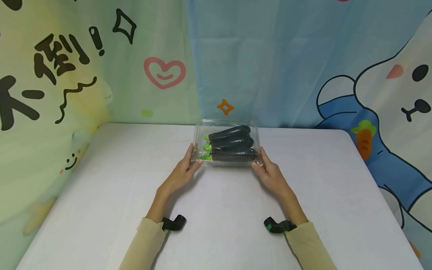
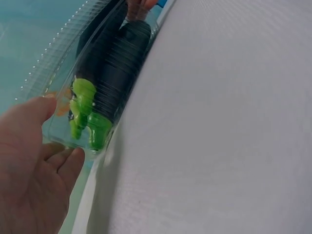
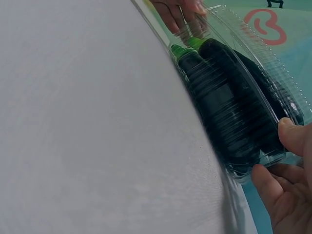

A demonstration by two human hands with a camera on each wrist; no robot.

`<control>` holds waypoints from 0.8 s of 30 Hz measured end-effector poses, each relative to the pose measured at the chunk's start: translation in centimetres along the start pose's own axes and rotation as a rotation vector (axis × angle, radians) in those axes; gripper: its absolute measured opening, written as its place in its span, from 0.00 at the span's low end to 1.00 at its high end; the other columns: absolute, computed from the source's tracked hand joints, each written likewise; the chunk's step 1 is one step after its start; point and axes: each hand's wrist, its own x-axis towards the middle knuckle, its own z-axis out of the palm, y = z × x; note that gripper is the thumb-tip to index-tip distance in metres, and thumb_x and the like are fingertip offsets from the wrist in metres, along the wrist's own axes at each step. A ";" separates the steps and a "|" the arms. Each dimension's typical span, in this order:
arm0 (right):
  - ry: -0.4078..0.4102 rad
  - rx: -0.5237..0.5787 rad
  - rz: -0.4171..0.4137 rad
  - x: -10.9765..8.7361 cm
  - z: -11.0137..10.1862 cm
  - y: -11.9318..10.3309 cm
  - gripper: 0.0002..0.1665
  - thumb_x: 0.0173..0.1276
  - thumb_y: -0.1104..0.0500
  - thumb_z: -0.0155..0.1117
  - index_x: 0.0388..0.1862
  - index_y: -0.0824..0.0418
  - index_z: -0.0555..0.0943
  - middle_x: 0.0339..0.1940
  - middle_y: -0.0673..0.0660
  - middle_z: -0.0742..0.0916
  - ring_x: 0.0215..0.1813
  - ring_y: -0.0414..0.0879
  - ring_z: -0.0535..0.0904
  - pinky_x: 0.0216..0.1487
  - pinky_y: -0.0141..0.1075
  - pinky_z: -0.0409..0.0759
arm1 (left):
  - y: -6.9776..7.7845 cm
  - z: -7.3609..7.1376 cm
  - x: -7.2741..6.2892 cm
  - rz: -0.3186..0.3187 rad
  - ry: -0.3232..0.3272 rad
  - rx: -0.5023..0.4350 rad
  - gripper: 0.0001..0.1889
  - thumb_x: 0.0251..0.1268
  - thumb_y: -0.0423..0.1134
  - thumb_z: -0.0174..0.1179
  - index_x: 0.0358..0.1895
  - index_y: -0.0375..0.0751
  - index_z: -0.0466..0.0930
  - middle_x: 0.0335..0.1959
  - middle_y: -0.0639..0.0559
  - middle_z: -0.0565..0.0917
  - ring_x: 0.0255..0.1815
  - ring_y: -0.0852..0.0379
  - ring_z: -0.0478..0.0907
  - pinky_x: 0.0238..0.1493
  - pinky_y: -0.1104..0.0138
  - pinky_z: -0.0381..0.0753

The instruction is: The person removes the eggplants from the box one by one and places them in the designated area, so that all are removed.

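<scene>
A clear plastic clamshell box (image 1: 199, 131) is held at the far side of the table, with three dark eggplants (image 1: 231, 143) with green stems inside. My left hand (image 1: 181, 171) grips its left end; in the left wrist view the thumb lies on the upper side and the fingers reach beneath. At the opposite end my right hand (image 1: 271, 176) pinches the box between thumb and fingers, as the right wrist view shows. The lid appears closed over the eggplants (image 3: 219, 97). Green stems (image 2: 90, 112) point toward the left hand.
The table (image 1: 222, 225) has a white cover, and its back edge runs just behind the box. A printed cloth (image 1: 253, 67) with cartoon figures hangs behind and around it. Each wrist wears a black camera (image 1: 173, 223).
</scene>
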 end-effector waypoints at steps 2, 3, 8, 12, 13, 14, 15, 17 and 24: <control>0.012 -0.008 0.009 0.0 0.1 -0.1 0.42 0.73 0.58 0.56 0.76 0.72 0.48 0.18 0.61 0.78 0.18 0.30 0.57 0.25 0.32 0.67 | -0.1 0.0 0.0 0.004 -0.002 0.001 0.43 0.74 0.59 0.45 0.79 0.45 0.31 0.80 0.45 0.43 0.78 0.44 0.53 0.78 0.52 0.49; 0.021 -0.009 0.012 0.0 0.1 -0.2 0.42 0.73 0.59 0.57 0.76 0.72 0.49 0.27 0.68 0.84 0.18 0.29 0.58 0.28 0.31 0.68 | -0.1 0.0 0.0 0.006 -0.003 0.002 0.44 0.74 0.59 0.45 0.79 0.45 0.31 0.80 0.45 0.43 0.77 0.43 0.55 0.78 0.52 0.50; 0.074 0.031 -0.002 0.0 0.1 -0.8 0.40 0.69 0.65 0.60 0.73 0.76 0.54 0.64 0.75 0.73 0.23 0.31 0.64 0.36 0.28 0.73 | -0.1 -0.1 0.2 0.007 0.004 0.023 0.43 0.73 0.58 0.47 0.79 0.46 0.33 0.80 0.42 0.46 0.77 0.43 0.56 0.78 0.53 0.52; 0.074 0.043 -0.021 0.0 0.0 -0.9 0.39 0.69 0.66 0.59 0.73 0.77 0.54 0.64 0.76 0.72 0.19 0.33 0.58 0.31 0.27 0.69 | 0.0 -0.2 0.1 0.017 0.009 0.036 0.43 0.74 0.57 0.47 0.79 0.44 0.34 0.79 0.41 0.48 0.77 0.43 0.56 0.77 0.53 0.53; 0.071 0.032 -0.020 0.0 -0.1 -0.8 0.40 0.70 0.65 0.59 0.74 0.76 0.53 0.61 0.78 0.75 0.18 0.32 0.56 0.30 0.27 0.68 | 0.0 -0.2 0.1 0.017 0.008 0.036 0.42 0.74 0.56 0.47 0.79 0.45 0.33 0.79 0.42 0.48 0.76 0.43 0.58 0.77 0.53 0.54; 0.068 0.024 -0.017 0.0 0.0 -0.6 0.40 0.70 0.64 0.59 0.74 0.74 0.53 0.57 0.77 0.80 0.18 0.32 0.55 0.28 0.28 0.67 | 0.0 -0.2 0.1 0.018 0.006 0.038 0.42 0.74 0.56 0.46 0.79 0.45 0.33 0.79 0.42 0.48 0.76 0.43 0.58 0.77 0.53 0.54; 0.065 0.013 -0.015 0.0 0.0 -0.4 0.40 0.71 0.63 0.58 0.75 0.73 0.53 0.47 0.76 0.84 0.17 0.31 0.53 0.26 0.28 0.65 | 0.0 -0.2 0.1 0.020 0.003 0.038 0.42 0.75 0.56 0.46 0.79 0.45 0.33 0.79 0.41 0.48 0.76 0.43 0.59 0.77 0.52 0.54; 0.057 0.003 -0.016 0.0 0.0 -0.1 0.40 0.72 0.61 0.58 0.76 0.71 0.52 0.27 0.67 0.81 0.16 0.31 0.51 0.23 0.31 0.62 | 0.0 -0.2 0.1 0.020 -0.002 0.041 0.41 0.75 0.57 0.45 0.79 0.47 0.33 0.79 0.42 0.49 0.75 0.43 0.59 0.77 0.52 0.55; 0.009 0.009 -0.057 -0.1 0.0 0.2 0.40 0.75 0.60 0.54 0.77 0.71 0.49 0.17 0.51 0.67 0.17 0.32 0.54 0.23 0.33 0.62 | 0.0 -0.3 0.0 0.025 -0.015 0.049 0.42 0.75 0.57 0.45 0.79 0.47 0.32 0.79 0.41 0.48 0.76 0.43 0.59 0.76 0.51 0.56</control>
